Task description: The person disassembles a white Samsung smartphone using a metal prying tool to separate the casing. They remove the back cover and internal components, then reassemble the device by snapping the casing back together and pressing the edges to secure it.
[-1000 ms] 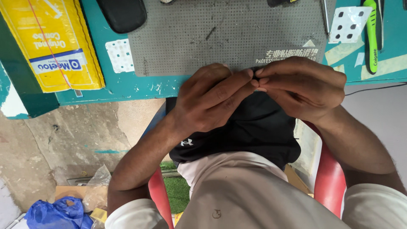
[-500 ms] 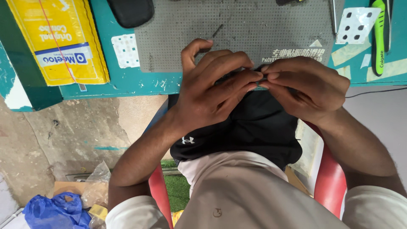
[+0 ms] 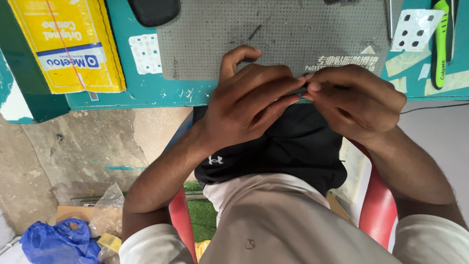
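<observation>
Both hands have risen over the grey mat (image 3: 293, 29), left hand (image 3: 249, 105) and right hand (image 3: 354, 100) fingertips pinching something tiny, hidden.

One grey mat (image 3: 273, 34), two white perforated cards (image 3: 145, 54), one yellow packet (image 3: 73, 44)

Single head view, looking steeply down, close over lap and teal table (image 3: 146, 95) edge; far side cropped.

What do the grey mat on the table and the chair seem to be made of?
The grey mat looks like soft rubber or silicone with a matte finish: it lies flat and has a fine grid of dots. The red chair looks like moulded plastic: smooth, slightly glossy, one even colour. Neither is certain by look alone.
</observation>
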